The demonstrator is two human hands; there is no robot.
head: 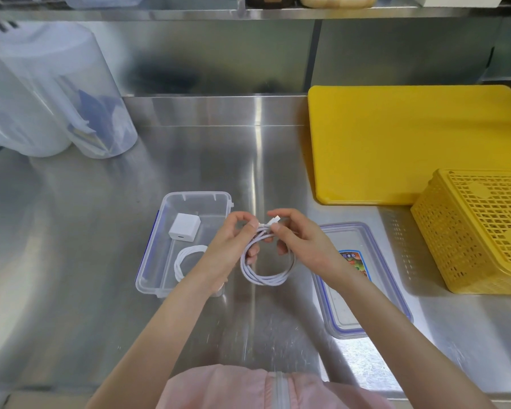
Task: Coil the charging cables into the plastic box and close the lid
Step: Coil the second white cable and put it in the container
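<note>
Pink clothing (pixel 248 388) fills the near edge. Above it, both hands hold a white coiled cable (pixel 266 267) over the steel counter (pixel 101 290): the left hand (pixel 233 246) has its fingers curled round the coil's top, and the right hand (pixel 295 240) pinches the plug end there. Left lies the open plastic box (pixel 151 261) with another coiled cable (pixel 186 261) and a charger (pixel 184 226); right, the lid (pixel 390 305). Farther right sit a yellow basket (pixel 478 231) and cutting board (pixel 396 143).

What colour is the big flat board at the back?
The cutting board is bright yellow, plain to see in the head view.
</note>
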